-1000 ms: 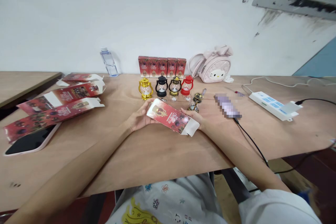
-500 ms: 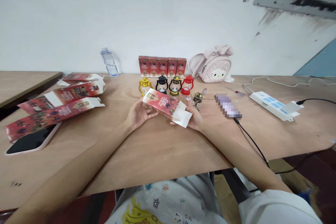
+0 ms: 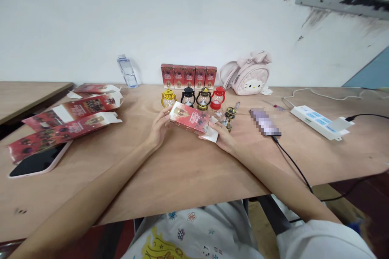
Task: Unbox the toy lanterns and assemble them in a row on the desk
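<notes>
Both my hands hold a red printed carton (image 3: 192,118) above the wooden table (image 3: 188,166). My left hand (image 3: 158,129) grips its left end with fingers curled round it. At the carton's right end, my right hand (image 3: 223,136) holds the white open flap. Just behind the carton stand small toy lanterns: gold (image 3: 168,98), black (image 3: 188,96), bronze (image 3: 203,98) and red (image 3: 217,97). A small gold-and-black lantern (image 3: 229,115) sits beside my right hand.
A row of closed red boxes (image 3: 189,76) lines the wall, with a water bottle (image 3: 127,71) and a pink bag (image 3: 249,76) either side. Flat red cartons (image 3: 65,123) and a phone (image 3: 38,161) lie left. A blurred item (image 3: 265,121), cable and power strip (image 3: 319,121) lie right.
The carton has moved away from me toward the lanterns and turned from flat to more boxed. Both hands moved forward with it.
</notes>
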The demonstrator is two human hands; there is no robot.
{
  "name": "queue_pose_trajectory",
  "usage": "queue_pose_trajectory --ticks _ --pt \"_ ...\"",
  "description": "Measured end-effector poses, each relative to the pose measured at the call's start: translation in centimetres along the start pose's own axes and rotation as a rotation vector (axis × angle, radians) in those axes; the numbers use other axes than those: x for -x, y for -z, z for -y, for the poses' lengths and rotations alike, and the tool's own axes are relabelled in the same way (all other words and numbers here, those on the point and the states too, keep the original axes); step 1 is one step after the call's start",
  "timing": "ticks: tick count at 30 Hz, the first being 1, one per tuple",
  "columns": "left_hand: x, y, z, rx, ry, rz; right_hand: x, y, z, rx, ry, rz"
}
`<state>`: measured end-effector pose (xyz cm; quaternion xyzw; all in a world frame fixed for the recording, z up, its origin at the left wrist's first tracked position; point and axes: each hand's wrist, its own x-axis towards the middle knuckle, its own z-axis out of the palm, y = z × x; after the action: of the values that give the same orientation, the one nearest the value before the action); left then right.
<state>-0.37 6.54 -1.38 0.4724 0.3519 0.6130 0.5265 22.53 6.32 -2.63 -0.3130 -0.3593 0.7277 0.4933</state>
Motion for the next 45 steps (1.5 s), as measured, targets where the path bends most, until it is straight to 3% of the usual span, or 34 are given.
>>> queue_pose_trajectory --ticks 8,20,24,28,35,39,45 --pt "-0.3 0.4 -0.2 -0.004 -0.003 0.033 -0.5 0.3 -0.6 0.019 0.113 -0.167" --pt "0.0 0.4 -0.2 -0.116 -0.009 0.100 0.1 -0.3 0.1 0.023 0.071 -0.106" --pt "-0.3 0.8 0.3 -0.151 0.002 0.052 0.2 -0.2 0.3 0.018 0.071 -0.092" --pt "-0.6 1.1 0.7 -0.077 0.064 -0.007 0.1 0.1 0.3 0.053 0.046 -0.080" --pt "-0.8 1.1 0.1 0.062 0.156 -0.008 -0.2 0.3 0.0 0.087 0.041 -0.124" --pt "-1.2 1.8 0.2 0.090 0.124 -0.044 -0.2 0.3 0.1 0.067 0.040 -0.125" --pt "-1.0 1.7 0.3 -0.041 0.010 0.058 -0.3 0.3 0.2 0.065 0.037 -0.092"
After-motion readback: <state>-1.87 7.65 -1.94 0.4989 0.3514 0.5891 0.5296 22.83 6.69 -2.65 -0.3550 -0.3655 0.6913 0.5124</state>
